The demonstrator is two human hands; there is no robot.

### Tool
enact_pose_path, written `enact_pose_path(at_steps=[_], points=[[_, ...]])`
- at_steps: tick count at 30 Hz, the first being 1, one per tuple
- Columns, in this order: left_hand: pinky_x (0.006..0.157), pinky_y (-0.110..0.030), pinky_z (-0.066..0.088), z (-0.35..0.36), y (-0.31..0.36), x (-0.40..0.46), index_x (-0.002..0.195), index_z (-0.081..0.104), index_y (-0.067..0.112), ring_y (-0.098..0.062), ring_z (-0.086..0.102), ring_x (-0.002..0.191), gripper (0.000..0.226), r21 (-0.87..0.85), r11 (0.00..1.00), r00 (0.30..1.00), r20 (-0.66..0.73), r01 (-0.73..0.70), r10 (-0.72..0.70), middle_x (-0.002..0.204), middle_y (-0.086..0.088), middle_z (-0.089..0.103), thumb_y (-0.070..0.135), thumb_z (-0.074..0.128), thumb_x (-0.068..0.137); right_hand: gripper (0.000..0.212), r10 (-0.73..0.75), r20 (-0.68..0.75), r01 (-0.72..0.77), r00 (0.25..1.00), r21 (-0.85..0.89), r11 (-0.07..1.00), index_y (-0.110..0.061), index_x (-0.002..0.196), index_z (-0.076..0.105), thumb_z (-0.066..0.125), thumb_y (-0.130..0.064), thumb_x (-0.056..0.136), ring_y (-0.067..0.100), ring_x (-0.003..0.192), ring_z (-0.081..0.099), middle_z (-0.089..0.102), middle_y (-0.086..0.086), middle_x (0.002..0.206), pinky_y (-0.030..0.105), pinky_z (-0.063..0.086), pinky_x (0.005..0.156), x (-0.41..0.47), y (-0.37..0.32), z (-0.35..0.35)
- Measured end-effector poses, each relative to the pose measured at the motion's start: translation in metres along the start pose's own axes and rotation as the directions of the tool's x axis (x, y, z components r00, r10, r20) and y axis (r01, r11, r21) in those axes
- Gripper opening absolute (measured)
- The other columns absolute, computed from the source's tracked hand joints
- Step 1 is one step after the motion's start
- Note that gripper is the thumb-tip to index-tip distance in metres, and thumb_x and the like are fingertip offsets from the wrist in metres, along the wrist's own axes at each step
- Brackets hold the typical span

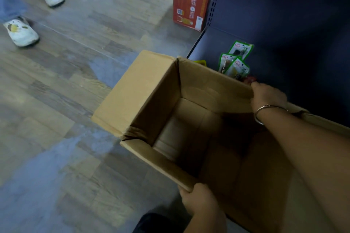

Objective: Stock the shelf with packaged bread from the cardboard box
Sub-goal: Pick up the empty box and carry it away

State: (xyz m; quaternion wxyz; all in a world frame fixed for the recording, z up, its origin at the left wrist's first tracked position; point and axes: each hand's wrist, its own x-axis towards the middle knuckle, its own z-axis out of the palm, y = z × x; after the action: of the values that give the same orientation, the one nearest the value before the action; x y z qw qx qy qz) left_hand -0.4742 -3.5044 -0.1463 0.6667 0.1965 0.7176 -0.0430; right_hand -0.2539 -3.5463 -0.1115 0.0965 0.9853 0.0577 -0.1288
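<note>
Cardboard box (pixel 161 89) sits centre frame, open, no bread visible inside. Left hand (pixel 200 200) grips the 6 o'clock rim; right hand (pixel 269 96) grips the 2 o'clock rim by the shelf (pixel 284 34). Likely light, walls flex; hold the rims near corners.

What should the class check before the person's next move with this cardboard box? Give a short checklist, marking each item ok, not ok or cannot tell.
1. Left hand has a grip on the cardboard box near rim: ok.
2. Right hand grips the far rim: ok.
3. Flaps open: ok.
4. Bread left in the box: not ok, visible bottom is bare.
5. Green packets on the shelf beside the box: ok.
6. Bystander's shoes apart from the box: ok.
</note>
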Motion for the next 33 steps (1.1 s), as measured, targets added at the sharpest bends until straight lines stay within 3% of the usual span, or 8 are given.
enact_pose_path(at_steps=[2, 5, 12, 15, 17, 21, 27, 33], points=[[0.076, -0.041, 0.051, -0.019, 0.030, 0.002, 0.138, 0.041, 0.019, -0.027, 0.060, 0.083, 0.056, 0.044, 0.998, 0.973, -0.226, -0.038, 0.046, 0.113, -0.015, 0.059, -0.005, 0.041, 0.087, 0.036, -0.020, 0.004, 0.020, 1.000, -0.015, 1.000, -0.013, 0.118, 0.049, 0.059, -0.004, 0.084, 0.036, 0.113, 0.056, 0.056, 0.013, 0.124, 0.039, 0.045, 0.087, -0.005, -0.006, -0.018], [0.091, -0.047, 0.049, -0.036, 0.049, -0.025, 0.134, 0.046, 0.016, -0.032, 0.059, 0.096, 0.053, 0.148, 0.987, 0.978, -0.193, -0.055, 0.084, 0.109, -0.014, 0.060, -0.005, 0.043, 0.085, 0.033, -0.028, 0.009, 0.028, 1.000, -0.013, 1.000, -0.013, 0.121, 0.049, 0.052, -0.006, 0.089, 0.036, 0.116, 0.054, 0.055, 0.014, 0.126, 0.039, 0.045, 0.089, -0.017, -0.012, -0.048], [0.081, -0.035, 0.045, -0.067, 0.094, -0.111, 0.140, 0.041, 0.017, -0.026, 0.056, 0.084, 0.053, 0.121, 0.961, 0.954, -0.142, -0.248, 0.264, 0.120, -0.016, 0.059, -0.003, 0.040, 0.092, 0.024, -0.037, -0.030, 0.039, 0.999, 0.073, 0.997, -0.008, 0.116, 0.051, 0.049, -0.008, 0.092, 0.039, 0.113, 0.054, 0.058, 0.021, 0.120, 0.038, 0.045, 0.086, -0.052, -0.007, -0.130], [0.090, -0.042, 0.047, -0.083, 0.115, -0.146, 0.135, 0.047, 0.012, -0.033, 0.059, 0.101, 0.047, 0.138, 0.937, 0.927, -0.156, -0.321, 0.340, 0.117, -0.016, 0.062, -0.001, 0.046, 0.090, 0.022, -0.044, -0.025, 0.046, 0.999, 0.113, 0.993, -0.009, 0.115, 0.051, 0.048, -0.009, 0.093, 0.040, 0.112, 0.055, 0.058, 0.022, 0.119, 0.039, 0.045, 0.085, -0.070, -0.006, -0.169], [0.090, -0.042, 0.047, -0.097, 0.131, -0.171, 0.127, 0.051, 0.005, -0.034, 0.058, 0.099, 0.038, 0.173, 0.923, 0.914, -0.164, -0.343, 0.370, 0.107, -0.016, 0.062, 0.000, 0.051, 0.089, 0.018, -0.046, -0.013, 0.047, 0.999, 0.133, 0.990, -0.009, 0.111, 0.052, 0.048, -0.009, 0.093, 0.039, 0.112, 0.055, 0.059, 0.022, 0.119, 0.038, 0.045, 0.085, -0.084, -0.008, -0.195], [0.092, -0.041, 0.045, -0.130, 0.167, -0.223, 0.125, 0.053, 0.004, -0.034, 0.057, 0.104, 0.035, 0.252, 0.871, 0.860, -0.195, -0.422, 0.473, 0.111, -0.017, 0.062, 0.005, 0.055, 0.090, 0.017, -0.087, 0.024, 0.082, 0.996, 0.156, 0.984, -0.007, 0.110, 0.051, 0.048, -0.011, 0.094, 0.038, 0.110, 0.057, 0.060, 0.019, 0.118, 0.037, 0.046, 0.084, -0.119, -0.014, -0.245], [0.091, -0.043, 0.044, -0.186, 0.237, -0.292, 0.120, 0.052, -0.001, -0.040, 0.056, 0.108, 0.031, 0.494, 0.704, 0.745, -0.155, -0.510, 0.649, 0.115, -0.023, 0.061, 0.010, 0.055, 0.091, 0.024, -0.165, 0.056, 0.155, 0.985, 0.151, 0.976, -0.009, 0.114, 0.054, 0.053, -0.017, 0.091, 0.035, 0.112, 0.057, 0.060, 0.016, 0.119, 0.040, 0.046, 0.091, -0.172, -0.038, -0.315], [0.091, -0.047, 0.049, -0.245, 0.299, -0.339, 0.115, 0.055, 0.000, -0.041, 0.058, 0.103, 0.028, 0.511, 0.671, 0.692, -0.186, -0.538, 0.697, 0.111, -0.023, 0.063, 0.009, 0.057, 0.089, 0.024, -0.265, 0.078, 0.248, 0.961, 0.177, 0.952, -0.010, 0.115, 0.051, 0.051, -0.015, 0.092, 0.030, 0.109, 0.059, 0.061, 0.013, 0.114, 0.037, 0.049, 0.085, -0.212, -0.089, -0.381]])
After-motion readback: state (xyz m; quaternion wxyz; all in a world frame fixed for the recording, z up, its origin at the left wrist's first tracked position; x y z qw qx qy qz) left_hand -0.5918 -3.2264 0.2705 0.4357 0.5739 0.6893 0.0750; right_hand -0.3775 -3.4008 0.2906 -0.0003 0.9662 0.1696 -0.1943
